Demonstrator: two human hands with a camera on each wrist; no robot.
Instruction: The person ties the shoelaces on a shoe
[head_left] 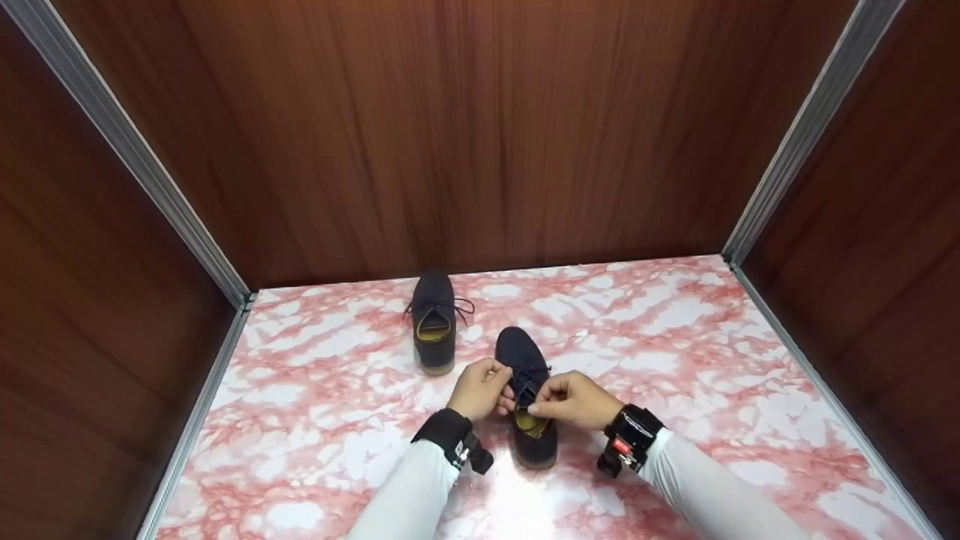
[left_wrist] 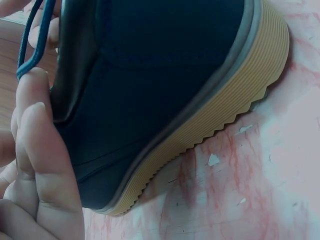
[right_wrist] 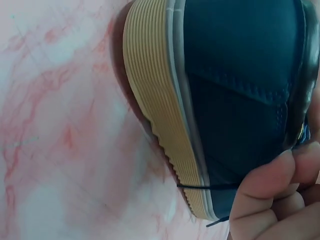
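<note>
In the head view a dark navy lace-up shoe (head_left: pixel 516 346) stands on the floor between both hands, toe pointing away. My left hand (head_left: pixel 477 390) is at its left side and pinches the shoelace (left_wrist: pixel 42 44), which makes a narrow loop at the fingertips in the left wrist view. From the right, my right hand (head_left: pixel 581 403) pinches the lace close to the shoe's opening, thumb against forefinger. Thin lace ends (right_wrist: pixel 207 187) stick out past the ribbed tan sole (right_wrist: pixel 162 107) in the right wrist view. The fingers partly hide the lacing.
A second dark shoe (head_left: pixel 433 289) stands farther back to the left, its laces tied in a bow. Red-and-white marbled flooring (head_left: pixel 660 337) surrounds both shoes. Brown wood-look panels (head_left: pixel 480 135) with metal corner strips enclose the back and sides.
</note>
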